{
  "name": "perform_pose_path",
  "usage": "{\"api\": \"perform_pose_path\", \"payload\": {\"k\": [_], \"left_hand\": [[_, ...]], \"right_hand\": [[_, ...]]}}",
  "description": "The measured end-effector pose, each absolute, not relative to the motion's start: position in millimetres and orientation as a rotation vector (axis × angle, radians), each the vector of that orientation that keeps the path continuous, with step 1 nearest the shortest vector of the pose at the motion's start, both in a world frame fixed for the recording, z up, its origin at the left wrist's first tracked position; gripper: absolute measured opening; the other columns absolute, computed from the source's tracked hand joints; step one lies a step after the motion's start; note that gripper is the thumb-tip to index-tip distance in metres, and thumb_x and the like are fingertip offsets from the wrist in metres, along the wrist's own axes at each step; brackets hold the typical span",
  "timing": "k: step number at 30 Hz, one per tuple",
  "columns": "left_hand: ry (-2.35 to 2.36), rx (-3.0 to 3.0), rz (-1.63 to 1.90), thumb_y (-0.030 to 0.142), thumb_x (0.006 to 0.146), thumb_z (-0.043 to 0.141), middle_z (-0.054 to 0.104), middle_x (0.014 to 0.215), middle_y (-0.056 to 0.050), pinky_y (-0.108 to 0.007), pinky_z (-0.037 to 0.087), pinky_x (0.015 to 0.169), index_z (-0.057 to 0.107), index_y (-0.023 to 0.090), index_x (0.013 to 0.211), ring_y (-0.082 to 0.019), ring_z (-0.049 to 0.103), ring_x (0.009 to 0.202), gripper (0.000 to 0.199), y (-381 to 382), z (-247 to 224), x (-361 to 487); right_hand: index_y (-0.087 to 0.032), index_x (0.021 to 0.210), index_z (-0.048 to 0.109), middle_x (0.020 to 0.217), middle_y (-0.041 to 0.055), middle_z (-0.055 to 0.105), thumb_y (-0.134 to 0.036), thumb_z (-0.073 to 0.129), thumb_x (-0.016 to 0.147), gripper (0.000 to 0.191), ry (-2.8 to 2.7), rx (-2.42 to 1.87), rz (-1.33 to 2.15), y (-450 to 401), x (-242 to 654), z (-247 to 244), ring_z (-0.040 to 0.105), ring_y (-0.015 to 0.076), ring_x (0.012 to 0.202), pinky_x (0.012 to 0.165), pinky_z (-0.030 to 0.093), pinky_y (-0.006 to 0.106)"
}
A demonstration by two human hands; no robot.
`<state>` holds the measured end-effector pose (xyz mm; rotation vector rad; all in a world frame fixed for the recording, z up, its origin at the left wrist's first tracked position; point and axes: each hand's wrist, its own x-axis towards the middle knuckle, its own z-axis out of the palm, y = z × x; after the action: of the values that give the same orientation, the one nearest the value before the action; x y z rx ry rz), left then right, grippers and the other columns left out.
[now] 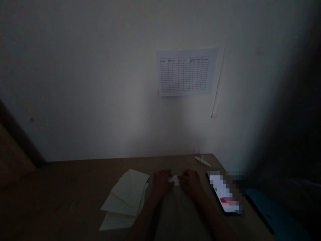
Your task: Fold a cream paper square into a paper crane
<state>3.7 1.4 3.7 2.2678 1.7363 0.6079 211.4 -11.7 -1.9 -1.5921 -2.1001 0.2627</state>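
Both hands, the left [163, 182] and the right [191, 182], reach forward over the table [82, 197] with bent fingers, and the fingers pinch a small white paper [176, 180] between them. A paper pile [127, 195] lies just left (its sheets overlap), and a phone [224, 192] lies to the right near the table's edge.

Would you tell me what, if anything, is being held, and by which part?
The left hand and right hand hold a small white piece, seemingly paper, by its opposite sides.
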Motion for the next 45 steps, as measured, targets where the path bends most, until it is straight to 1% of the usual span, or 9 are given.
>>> {"api": "perform_pose_path", "payload": {"k": [6,10,13,17,26,31,35,40,45], "left_hand": [[1.752,2.278,0.578,0.034,0.082,0.071,0.058,0.15,-0.002,-0.048,0.026,0.12,0.07,0.028,0.121,-0.03,0.046,0.139,0.039,2.9,4.0,3.1],[1.773,2.268,0.559,0.032,0.083,0.07,0.057,0.15,-0.004,-0.051,0.024,0.12,0.068,0.027,0.123,-0.031,0.045,0.141,0.041,3.6,3.5,3.9],[1.757,2.279,0.582,0.031,0.082,0.07,0.057,0.151,-0.004,-0.049,0.023,0.121,0.068,0.027,0.122,-0.03,0.045,0.14,0.04,3.1,4.2,4.4],[1.743,2.283,0.595,0.029,0.081,0.072,0.059,0.148,-0.005,-0.049,0.022,0.121,0.066,0.027,0.123,-0.03,0.046,0.139,0.043,1.8,8.6,6.6],[1.704,2.315,0.662,0.03,0.082,0.073,0.066,0.135,-0.004,-0.047,0.025,0.119,0.066,0.027,0.117,-0.028,0.052,0.132,0.036,2.5,7.1,8.6],[1.694,2.319,0.743,0.027,0.082,0.073,0.069,0.126,-0.005,-0.052,0.022,0.12,0.066,0.027,0.116,-0.029,0.055,0.126,0.035,7.1,-5.2,7.5],[1.663,2.336,0.821,0.026,0.083,0.073,0.071,0.122,-0.004,-0.051,0.024,0.12,0.066,0.026,0.113,-0.027,0.058,0.122,0.031,8.9,-5.6,7.5],[1.605,2.331,0.883,0.028,0.086,0.073,0.072,0.122,-0.003,-0.051,0.02,0.122,0.068,0.026,0.102,-0.026,0.058,0.123,0.017,5.4,3.7,6.7],[1.561,2.308,0.895,0.028,0.088,0.07,0.074,0.113,-0.002,-0.056,0.013,0.124,0.07,0.026,0.101,-0.025,0.061,0.12,0.013,2.4,3.9,5.6]], "right_hand": [[-0.036,0.115,0.076,0.122,0.0059,0.067,-0.028,0.066,0.089,0.029,-2.09,-1.593,0.295,-9.5,213.0,-3.7,0.056,0.0267,0.12,0.114,0.028,0.048],[-0.034,0.12,0.073,0.123,0.006,0.067,-0.027,0.066,0.088,0.033,-2.064,-1.587,0.307,-7.1,213.9,-8.7,0.056,0.027,0.123,0.118,0.023,0.05],[-0.031,0.123,0.071,0.124,0.0075,0.067,-0.032,0.065,0.09,0.034,-2.03,-1.575,0.286,-5.4,214.2,-12.6,0.055,0.0274,0.123,0.116,0.027,0.047],[-0.031,0.123,0.072,0.12,0.0072,0.07,-0.037,0.054,0.097,0.031,-1.993,-1.533,0.276,-2.1,215.1,-15.2,0.057,0.0263,0.118,0.11,0.034,0.044],[-0.027,0.094,0.078,0.105,0.0062,0.075,-0.036,0.062,0.091,0.019,-1.906,-1.409,0.285,5.8,216.6,-21.3,0.063,0.0248,0.108,0.105,0.037,0.042],[-0.026,0.091,0.077,0.098,0.0058,0.076,-0.037,0.063,0.089,0.018,-1.877,-1.354,0.255,6.7,216.6,-25.1,0.066,0.0251,0.102,0.11,0.033,0.049],[-0.027,0.092,0.077,0.099,0.0051,0.077,-0.037,0.063,0.088,0.017,-1.846,-1.33,0.23,6.2,216.4,-23.8,0.068,0.0256,0.103,0.116,0.027,0.055],[-0.029,0.095,0.076,0.105,0.0041,0.076,-0.035,0.06,0.09,0.018,-1.888,-1.333,0.267,1.6,217.1,-13.6,0.066,0.0247,0.109,0.118,0.022,0.056],[-0.03,0.093,0.076,0.107,0.003,0.075,-0.03,0.06,0.089,0.017,-1.96,-1.391,0.251,-2.2,215.8,-7.2,0.064,0.0243,0.111,0.118,0.019,0.056]]}}
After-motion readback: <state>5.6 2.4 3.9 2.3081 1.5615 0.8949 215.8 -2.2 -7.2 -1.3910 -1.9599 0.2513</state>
